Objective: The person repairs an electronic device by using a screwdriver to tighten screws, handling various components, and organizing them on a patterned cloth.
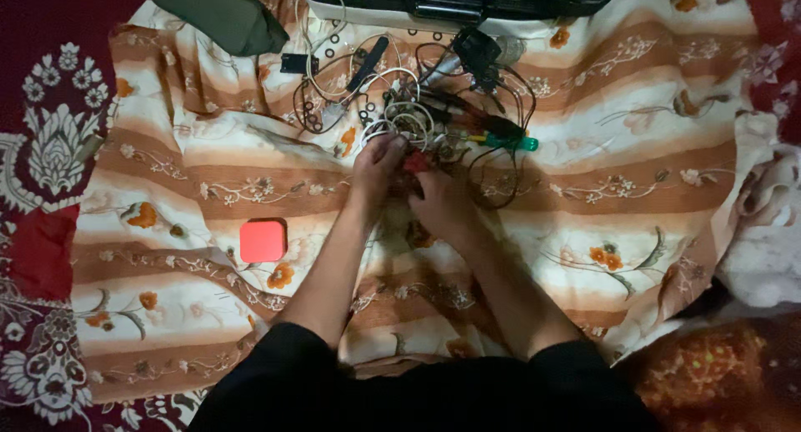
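Observation:
My left hand (376, 163) and my right hand (442, 200) meet over a small red part (415, 162) at the near edge of a tangle of black and white wires (417, 115). Both hands have their fingers closed around that red part and the wires by it. The fingertips are hidden among the wires. A green-handled screwdriver (505, 140) lies just right of the tangle. All of it rests on a striped floral cloth (634, 148).
A flat red square object (263, 240) lies on the cloth to the left of my left forearm. A black open case (459, 0) stands at the far edge. A dark green pouch (225, 15) sits at the far left. Several small black rings (334, 48) are scattered near the wires.

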